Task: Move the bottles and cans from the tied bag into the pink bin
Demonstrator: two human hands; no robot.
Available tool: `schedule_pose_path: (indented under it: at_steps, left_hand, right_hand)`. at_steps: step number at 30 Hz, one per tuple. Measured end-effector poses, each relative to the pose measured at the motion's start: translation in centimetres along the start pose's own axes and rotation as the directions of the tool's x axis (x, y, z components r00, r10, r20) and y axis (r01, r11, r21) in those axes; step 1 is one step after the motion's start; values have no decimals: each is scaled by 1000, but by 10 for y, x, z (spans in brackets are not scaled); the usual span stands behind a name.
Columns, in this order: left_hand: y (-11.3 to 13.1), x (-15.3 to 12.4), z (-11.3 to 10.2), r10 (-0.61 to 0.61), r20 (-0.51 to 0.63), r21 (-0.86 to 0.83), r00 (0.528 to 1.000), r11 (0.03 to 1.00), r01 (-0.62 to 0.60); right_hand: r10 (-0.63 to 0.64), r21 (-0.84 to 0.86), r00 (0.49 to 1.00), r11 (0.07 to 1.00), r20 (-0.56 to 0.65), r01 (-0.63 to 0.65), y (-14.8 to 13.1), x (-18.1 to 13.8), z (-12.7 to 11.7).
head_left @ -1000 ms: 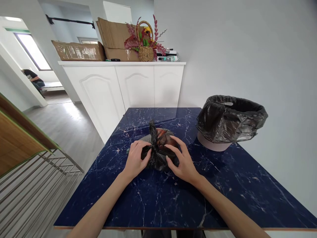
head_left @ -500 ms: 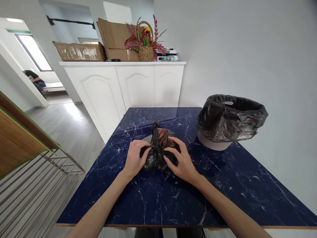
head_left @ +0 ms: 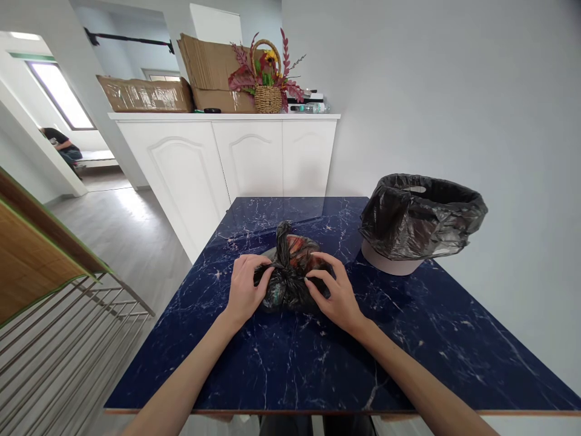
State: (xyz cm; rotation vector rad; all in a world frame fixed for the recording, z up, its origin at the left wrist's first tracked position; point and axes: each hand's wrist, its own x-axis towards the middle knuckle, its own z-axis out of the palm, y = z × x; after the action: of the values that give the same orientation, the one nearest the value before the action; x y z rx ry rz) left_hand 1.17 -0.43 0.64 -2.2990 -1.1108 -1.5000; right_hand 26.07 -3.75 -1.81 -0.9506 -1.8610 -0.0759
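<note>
On the blue marbled table [head_left: 254, 363] lies a filled black plastic garbage bag [head_left: 290, 297], gathered and twisted at its neck, with a loose tail pointing to the far side. Reddish and greenish contents show faintly through the thin plastic. My left hand [head_left: 246, 286] pinches the gathered plastic on the left of the knot between thumb and fingers. From the right side, my right hand [head_left: 336, 293] pinches the plastic too, thumb and forefinger close together. The fingertips partly cover the plastic they grip.
A trash bin [head_left: 393, 265] lined with a black bag stands at the table's right. White cabinets [head_left: 254, 157] behind the table carry cardboard boxes [head_left: 145, 95], a flower basket [head_left: 267, 99] and bottles. A metal rack [head_left: 68, 339] is at left; a person [head_left: 62, 145] sits in the far room.
My right hand has moved slightly to the right, away from the knot, and the gathered plastic looks pulled wider between my hands. The bin has not moved on the table.
</note>
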Motion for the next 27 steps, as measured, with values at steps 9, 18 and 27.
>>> schedule_pose_path:
  at_steps: [9,18,27]
  left_hand:
    - [-3,2,-1,-89,-62,8,994,996,90]
    - [-13,6,1,-507,-125,-281,853,842,460]
    - [-36,6,3,-697,-151,-433,701,684,587]
  right_hand:
    - [9,-6,1000,1000,-15,-9,2,0,-1]
    - [56,17,997,998,-57,-55,7,-1,-1]
    - [164,22,974,987,-154,-162,9,2,-1]
